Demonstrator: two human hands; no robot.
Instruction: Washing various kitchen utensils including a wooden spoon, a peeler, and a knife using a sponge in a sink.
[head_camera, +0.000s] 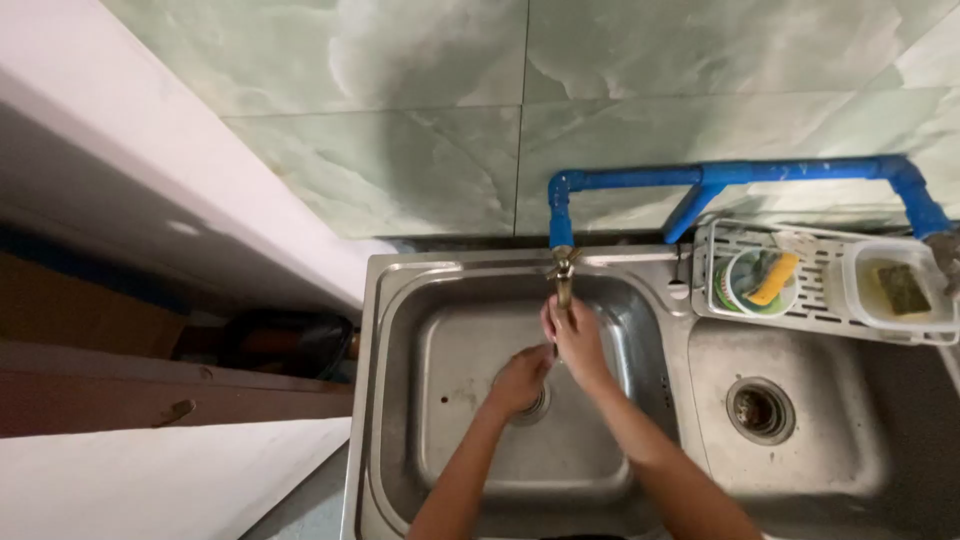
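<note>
Head view showed both bare hands under the tap (563, 272), left hand (520, 380) loosely cupped, right hand (578, 345) curled against it, best kept low in the sink (400, 400).

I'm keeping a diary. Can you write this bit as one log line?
both hands: left hand and right hand together under brass tap | place: left basin of steel double sink | held: nothing visible

Both hands sit under the brass tap (563, 275) in the left basin (450, 340), so the space at 12 o'clock is closed by the tap and the blue pipe (640, 180). At 9 and 6 o'clock the basin floor lies open. At 3 o'clock the right basin (830, 440) is free, but the white rack (825, 285) blocks its far edge.
</note>
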